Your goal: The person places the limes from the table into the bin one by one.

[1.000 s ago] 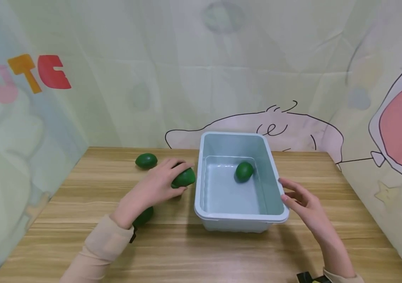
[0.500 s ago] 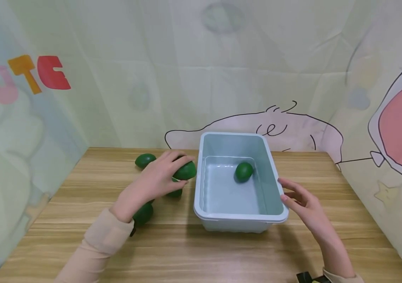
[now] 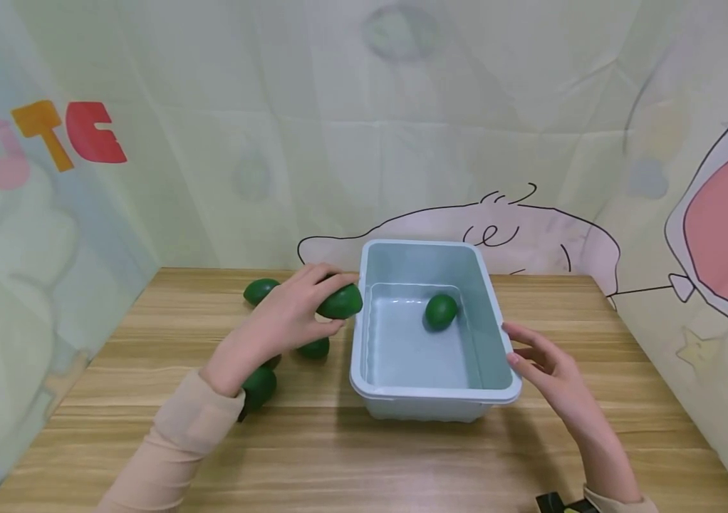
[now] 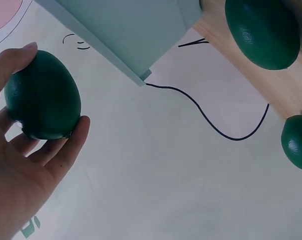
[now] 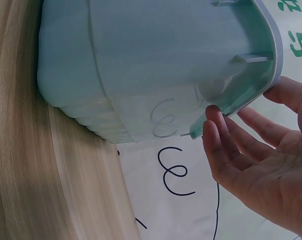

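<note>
A pale blue plastic bin (image 3: pixel 364 342) is set on a wooden table (image 3: pixel 351 456), with bare wood left in front of it and to its right. One green avocado (image 3: pixel 442 311) lies inside the bin, towards its far right corner. A second avocado (image 3: pixel 340 301) is gripped in the curled fingers and thumb of the left hand (image 3: pixel 283 318), raised off the table just beside the bin's left rim. From the left wrist view this held avocado (image 4: pixel 42 95) is seen cupped between thumb and fingertips. Three further avocados lie on the table left of the bin: one (image 3: pixel 259 290) near the far edge, one (image 3: pixel 314 348) below the raised hand, one (image 3: pixel 258 387) beside the left forearm. The right hand (image 3: pixel 546 367) is held with fingers straight and apart, its fingertips (image 5: pixel 214 131) touching the bin's right rim. The table is enclosed by cartoon-printed cloth walls (image 3: pixel 402 142).
</note>
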### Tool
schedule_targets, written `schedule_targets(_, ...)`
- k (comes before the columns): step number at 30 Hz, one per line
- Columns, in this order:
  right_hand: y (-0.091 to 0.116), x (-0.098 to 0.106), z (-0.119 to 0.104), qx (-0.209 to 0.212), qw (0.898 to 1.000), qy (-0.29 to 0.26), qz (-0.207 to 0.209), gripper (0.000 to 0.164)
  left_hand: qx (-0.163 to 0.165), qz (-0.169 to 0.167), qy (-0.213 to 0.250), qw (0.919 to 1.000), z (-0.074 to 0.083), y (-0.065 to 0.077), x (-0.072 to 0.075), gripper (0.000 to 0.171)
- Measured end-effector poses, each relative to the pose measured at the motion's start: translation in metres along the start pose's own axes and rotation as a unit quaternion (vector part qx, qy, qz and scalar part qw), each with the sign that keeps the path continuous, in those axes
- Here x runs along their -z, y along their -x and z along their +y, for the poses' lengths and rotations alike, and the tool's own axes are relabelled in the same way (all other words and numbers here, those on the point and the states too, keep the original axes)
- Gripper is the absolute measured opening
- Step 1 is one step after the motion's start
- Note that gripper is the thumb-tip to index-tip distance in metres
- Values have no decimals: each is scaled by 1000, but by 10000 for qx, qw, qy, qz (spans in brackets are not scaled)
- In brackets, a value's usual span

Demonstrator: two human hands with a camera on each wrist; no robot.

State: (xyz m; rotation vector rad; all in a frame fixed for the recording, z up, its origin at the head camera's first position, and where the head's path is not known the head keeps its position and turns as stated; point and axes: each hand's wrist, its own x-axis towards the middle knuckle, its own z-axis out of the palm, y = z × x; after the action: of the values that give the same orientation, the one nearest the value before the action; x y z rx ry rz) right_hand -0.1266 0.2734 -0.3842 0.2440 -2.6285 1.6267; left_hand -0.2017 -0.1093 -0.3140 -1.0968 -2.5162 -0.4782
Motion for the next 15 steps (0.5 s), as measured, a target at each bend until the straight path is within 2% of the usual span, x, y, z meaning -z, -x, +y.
schedule_targets(15,0,1,2,46,10000,71,10,47,-35,-53,37,10000,3,-15,8,56)
